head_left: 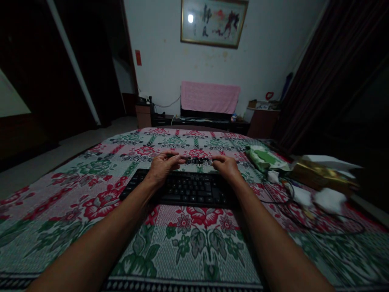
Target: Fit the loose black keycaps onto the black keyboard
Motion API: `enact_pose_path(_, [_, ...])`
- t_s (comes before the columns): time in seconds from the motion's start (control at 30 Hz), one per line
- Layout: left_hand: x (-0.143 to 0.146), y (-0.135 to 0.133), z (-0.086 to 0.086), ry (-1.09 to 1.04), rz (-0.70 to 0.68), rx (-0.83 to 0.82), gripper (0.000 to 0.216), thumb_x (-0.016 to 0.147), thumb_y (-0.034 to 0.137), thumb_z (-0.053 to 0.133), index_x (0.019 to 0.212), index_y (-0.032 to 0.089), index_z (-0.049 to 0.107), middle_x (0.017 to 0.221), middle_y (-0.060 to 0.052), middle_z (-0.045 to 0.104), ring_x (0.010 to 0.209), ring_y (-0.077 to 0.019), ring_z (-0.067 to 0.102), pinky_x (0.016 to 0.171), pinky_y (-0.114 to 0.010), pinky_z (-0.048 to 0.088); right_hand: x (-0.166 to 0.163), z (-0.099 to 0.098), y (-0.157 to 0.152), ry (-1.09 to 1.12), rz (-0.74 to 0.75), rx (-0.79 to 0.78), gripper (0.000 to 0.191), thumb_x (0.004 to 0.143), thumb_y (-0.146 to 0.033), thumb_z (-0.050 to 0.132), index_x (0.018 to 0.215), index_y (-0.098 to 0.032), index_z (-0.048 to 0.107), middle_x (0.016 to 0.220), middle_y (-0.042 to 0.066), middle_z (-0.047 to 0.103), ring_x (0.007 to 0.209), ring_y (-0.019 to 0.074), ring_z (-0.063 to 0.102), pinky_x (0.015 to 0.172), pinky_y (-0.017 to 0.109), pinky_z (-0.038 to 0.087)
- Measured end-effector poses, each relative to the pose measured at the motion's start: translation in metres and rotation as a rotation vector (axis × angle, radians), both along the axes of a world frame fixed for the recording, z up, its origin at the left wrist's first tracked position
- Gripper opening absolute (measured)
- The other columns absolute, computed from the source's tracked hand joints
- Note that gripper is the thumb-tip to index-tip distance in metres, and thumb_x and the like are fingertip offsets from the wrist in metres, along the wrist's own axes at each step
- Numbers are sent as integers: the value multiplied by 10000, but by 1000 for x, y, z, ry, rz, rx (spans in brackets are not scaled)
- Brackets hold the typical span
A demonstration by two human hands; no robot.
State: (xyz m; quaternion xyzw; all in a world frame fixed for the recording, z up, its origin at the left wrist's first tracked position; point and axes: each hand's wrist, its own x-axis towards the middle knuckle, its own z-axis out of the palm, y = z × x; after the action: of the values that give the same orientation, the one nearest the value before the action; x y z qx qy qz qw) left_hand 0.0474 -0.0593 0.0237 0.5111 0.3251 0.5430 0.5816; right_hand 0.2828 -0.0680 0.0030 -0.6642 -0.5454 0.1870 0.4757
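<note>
Just past the keyboard's far edge lies a short row of small dark pieces, level with the fingertips; they look like loose keycaps, though they are too small and dim to be sure. Taking that row as the hub of the clock, the left hand is at nine, its thumb and forefinger reaching to the row's near end, and the right hand is at three, its thumb and fingers drawn close together at the other end; whether either one pinches a piece, I cannot tell. Each piece should be very light, stiff and rather slick, easily tipped or scattered by a nudge, so a fingertip pinch on opposite sides would suit better than a whole-hand grasp. At six o'clock the black keyboard lies flat below the wrists; it is probably rigid and fairly light, best held by its two short ends, away from the keys. The patterned tablecloth beneath looks soft and may ruck under a push. Out at three o'clock sits a green-and-white packet, with a gold box farther off; towards four run a dark cable and white crumpled pieces.
</note>
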Motion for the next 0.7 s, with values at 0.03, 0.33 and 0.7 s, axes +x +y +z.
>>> enact_pose_path(0.03, [-1,1,0,0,4,-2,338,622,314,753,848,167,550,839,-46,718,753,-157,690,600,-202,496,7,0,3,-50,-50,-56,307,694,-193,525,946,-169,698,698,12,681,621,140,604,644,263,482])
enact_pose_path(0.33, [-1,0,-1,53,30,-53,353,597,317,765,834,155,560,795,-48,712,705,-156,683,583,-211,490,10,-1,34,-376,9,-282,198,698,-171,585,829,-160,734,689,13,700,621,129,621,624,208,449])
enact_pose_path(0.7, [2,-1,-4,104,-7,-61,350,580,340,774,805,145,590,713,-45,702,689,-163,676,561,-207,479,20,-9,36,-404,83,-339,193,735,-221,573,824,-167,736,639,-2,689,565,103,597,537,174,419])
